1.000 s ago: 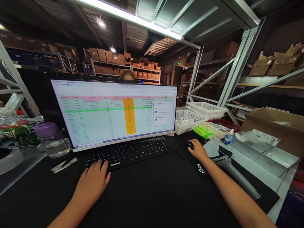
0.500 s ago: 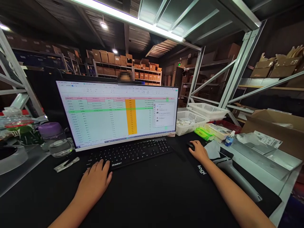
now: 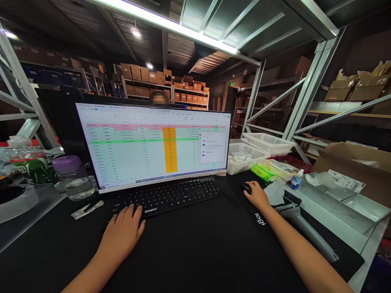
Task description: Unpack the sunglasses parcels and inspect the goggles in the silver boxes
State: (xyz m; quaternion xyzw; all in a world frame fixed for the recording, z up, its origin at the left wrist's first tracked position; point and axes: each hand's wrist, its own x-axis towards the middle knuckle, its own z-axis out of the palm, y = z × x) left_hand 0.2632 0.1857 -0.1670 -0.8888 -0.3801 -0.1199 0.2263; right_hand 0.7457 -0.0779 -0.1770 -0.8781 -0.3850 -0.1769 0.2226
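left hand (image 3: pixel 122 234) flat, palm down, fingers loosely apart, tips on front-left edge of keyboard (image 3: pixel 171 194) below monitor (image 3: pixel 155 144). right hand (image 3: pixel 258 196) cupped over black mouse (image 3: pixel 245 188) just right of keyboard, fingers curled onto it, forearm straight behind.

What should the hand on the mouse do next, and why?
Probably nudge the mouse and click in the small window. The right hand covers the mouse, and that window sits open over the right side of the spreadsheet. The left hand only rests flat at the front edge of the keyboard, so typing looks less likely.
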